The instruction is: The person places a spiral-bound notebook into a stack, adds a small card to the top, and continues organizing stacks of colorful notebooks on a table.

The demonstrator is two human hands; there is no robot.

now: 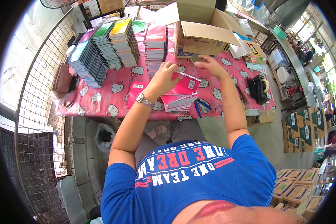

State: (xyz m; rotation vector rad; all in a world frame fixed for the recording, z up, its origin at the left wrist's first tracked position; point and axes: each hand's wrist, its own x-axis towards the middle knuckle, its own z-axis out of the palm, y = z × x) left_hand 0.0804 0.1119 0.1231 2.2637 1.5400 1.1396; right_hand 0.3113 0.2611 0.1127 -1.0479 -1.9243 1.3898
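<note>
A pink spiral notebook [186, 83] lies tilted over a stack of pink notebooks [179, 102] near the table's front edge. My left hand [162, 78], with a watch at its wrist, grips the upper left corner of that notebook by its white spiral, thumb on the cover. Just right of the spiral, my right hand [212, 68] hovers with thumb and fingers apart and nothing visible between them. Partly behind my left forearm lies another pink notebook [135, 91]. A blue-handled hand tool [202, 106] rests beside the stack.
Tall notebook stacks stand at the back left: blue [89, 65], green [106, 43], yellow [125, 41] and pink [155, 48]. An open cardboard box [198, 43] stands beyond my hands. A black tape dispenser [258, 89] sits at right, a brown bag [62, 79] at left.
</note>
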